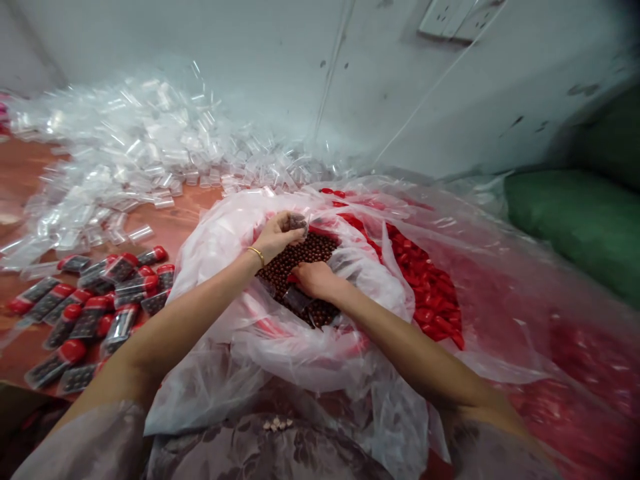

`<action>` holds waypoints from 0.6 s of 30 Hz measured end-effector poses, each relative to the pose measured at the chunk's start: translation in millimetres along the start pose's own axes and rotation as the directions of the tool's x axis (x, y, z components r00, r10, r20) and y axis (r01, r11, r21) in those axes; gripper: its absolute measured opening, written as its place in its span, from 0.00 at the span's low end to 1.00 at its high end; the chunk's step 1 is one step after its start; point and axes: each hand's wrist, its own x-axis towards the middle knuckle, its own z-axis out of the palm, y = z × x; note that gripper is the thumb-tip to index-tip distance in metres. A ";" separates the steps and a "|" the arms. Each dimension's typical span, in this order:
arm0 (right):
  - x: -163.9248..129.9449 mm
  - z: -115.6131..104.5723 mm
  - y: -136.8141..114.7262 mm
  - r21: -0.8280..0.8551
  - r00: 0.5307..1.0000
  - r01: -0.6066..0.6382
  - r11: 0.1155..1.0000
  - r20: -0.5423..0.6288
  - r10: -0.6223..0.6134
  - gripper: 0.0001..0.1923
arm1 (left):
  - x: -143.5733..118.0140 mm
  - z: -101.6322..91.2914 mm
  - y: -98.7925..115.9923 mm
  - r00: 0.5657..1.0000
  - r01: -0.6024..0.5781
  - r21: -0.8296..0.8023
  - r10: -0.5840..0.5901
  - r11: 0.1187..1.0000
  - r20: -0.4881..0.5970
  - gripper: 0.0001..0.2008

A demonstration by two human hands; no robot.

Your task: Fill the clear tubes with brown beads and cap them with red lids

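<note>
One bag (300,333) holds countless brown beads (305,257); roughly twenty filled red-capped tubes (90,313) lie left. The left hand (277,235) pinches one small clear tube (299,223) above the beads. The right hand (313,279) rests curled on the beads, just below the tube.

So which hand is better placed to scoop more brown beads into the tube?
Probably the right hand: it rests palm-down on the brown beads in the bag. The left hand is raised above them, its fingers already holding a small clear tube.
</note>
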 end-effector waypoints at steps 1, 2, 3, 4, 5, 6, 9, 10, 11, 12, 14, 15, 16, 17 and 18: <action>2.7 3.9 -0.5 0.016 1.000 0.007 1.000 -0.003 -0.007 0.11 | 0.3 -0.1 0.3 1.000 0.006 0.006 -0.006 1.000 -0.005 0.17; 3.5 6.5 0.8 0.036 1.000 0.010 0.999 -0.012 -0.010 0.10 | 0.7 -0.3 0.5 1.000 0.011 0.013 -0.011 1.000 -0.007 0.17; 2.7 7.3 3.9 0.062 1.000 0.009 0.998 -0.026 -0.007 0.10 | 1.2 -0.6 0.6 1.000 0.013 0.020 -0.013 1.000 -0.009 0.16; 0.7 6.3 8.9 0.092 0.999 0.000 0.996 -0.050 0.005 0.10 | 1.6 -0.8 0.6 1.000 0.015 0.026 -0.014 1.000 -0.011 0.15; -2.0 3.4 15.5 0.122 0.997 -0.018 0.992 -0.077 0.028 0.12 | 2.1 -1.1 0.3 1.000 0.016 0.032 -0.015 0.999 -0.010 0.14; -5.1 -1.0 23.2 0.141 0.993 -0.041 0.989 -0.103 0.056 0.14 | 2.4 -1.4 -0.3 1.000 0.017 0.037 -0.017 0.999 -0.007 0.13; -12.0 -21.2 46.1 0.361 0.932 -0.103 0.927 -0.291 0.216 0.19 | 1.8 -1.8 -3.0 0.998 0.037 0.077 -0.040 0.996 0.040 0.12; -12.8 -28.8 51.1 0.501 0.877 -0.074 0.862 -0.379 0.296 0.19 | 1.0 -1.7 -4.1 0.995 0.047 0.096 -0.055 0.994 0.080 0.13; -12.7 -36.3 53.8 0.638 0.807 -0.005 0.770 -0.452 0.380 0.19 | 0.0 -1.4 -5.2 0.989 0.056 0.113 -0.071 0.992 0.129 0.13; -11.7 -43.1 53.9 0.740 0.734 0.091 0.666 -0.502 0.457 0.18 | -1.2 -1.0 -6.2 0.979 0.065 0.126 -0.088 0.990 0.182 0.14; -7.4 -53.3 47.4 0.813 0.646 0.259 0.521 -0.547 0.532 0.16 | -3.4 0.0 -8.2 0.955 0.085 0.119 -0.115 0.989 0.273 0.16; -4.6 -56.2 41.9 0.815 0.629 0.312 0.489 -0.563 0.536 0.16 | -4.2 0.5 -9.1 0.946 0.098 0.103 -0.125 0.990 0.300 0.16; -1.6 -57.5 35.9 0.808 0.622 0.350 0.473 -0.578 0.528 0.15 | -4.7 0.8 -10.0 0.941 0.110 0.085 -0.131 0.990 0.313 0.17; 1.2 -57.5 30.1 0.800 0.621 0.376 0.469 -0.593 0.513 0.14 | -4.8 0.9 -10.9 0.940 0.115 0.070 -0.131 0.991 0.315 0.18; 3.4 -56.3 25.2 0.791 0.619 0.394 0.468 -0.605 0.501 0.13 | -4.7 0.9 -11.7 0.943 0.110 0.061 -0.124 0.992 0.309 0.19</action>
